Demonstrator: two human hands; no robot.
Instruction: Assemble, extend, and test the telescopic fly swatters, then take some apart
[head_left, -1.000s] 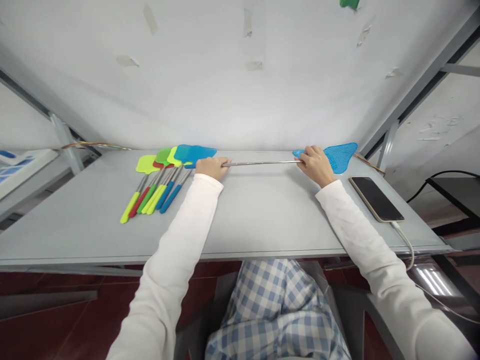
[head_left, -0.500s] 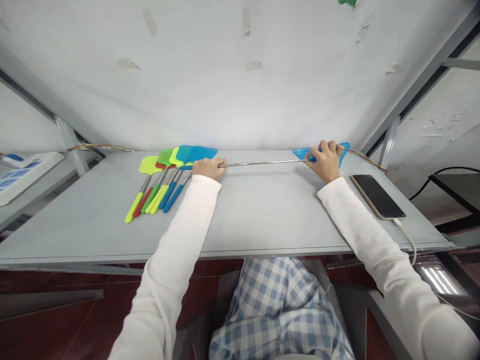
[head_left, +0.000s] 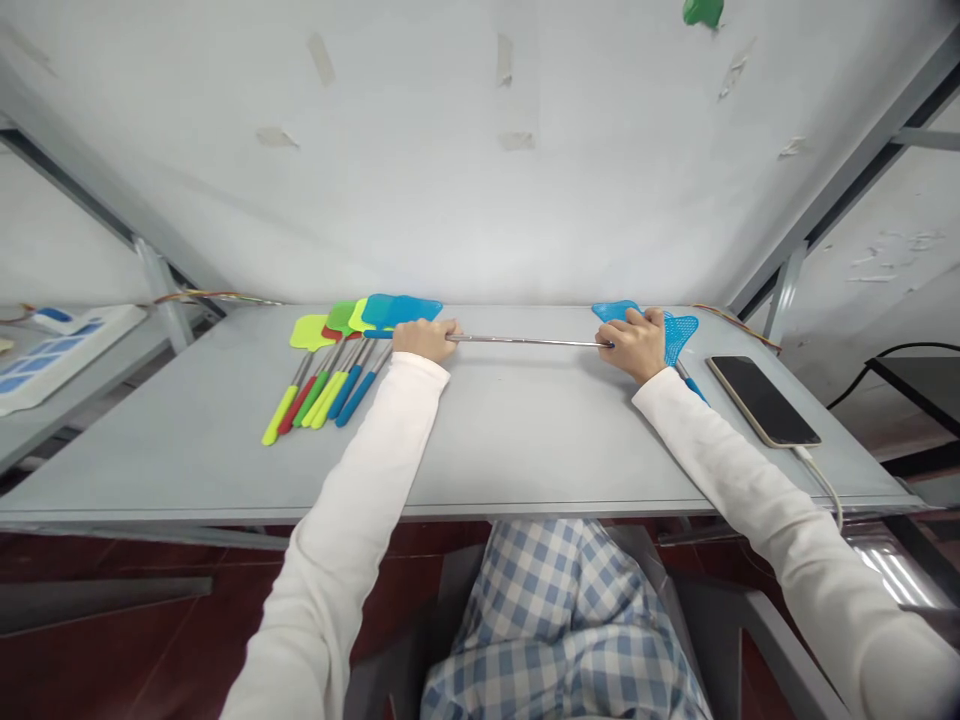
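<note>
A blue fly swatter with a long, drawn-out metal shaft (head_left: 525,341) stretches level between my two hands above the table. My left hand (head_left: 424,340) is closed round its blue handle (head_left: 377,334), whose end sticks out to the left. My right hand (head_left: 634,343) grips the far end of the shaft, close to blue mesh (head_left: 615,309) showing behind the fingers. Another blue mesh head (head_left: 681,336) appears to the right of that hand, with a blue handle (head_left: 691,385) below it, partly hidden by my sleeve. Whether the mesh pieces belong to one swatter or two is partly hidden.
Several shortened fly swatters (head_left: 319,385) in yellow, red, green and blue lie side by side on the left of the grey table (head_left: 510,450). A phone (head_left: 763,402) with a charging cable lies at the right. A wall rises behind; a power strip (head_left: 60,355) is at far left.
My right hand has turned and moved slightly left and nearer, its fingers now wrapped more over the shaft's end. A blue handle shows beside my right sleeve. The view has shifted slightly.
</note>
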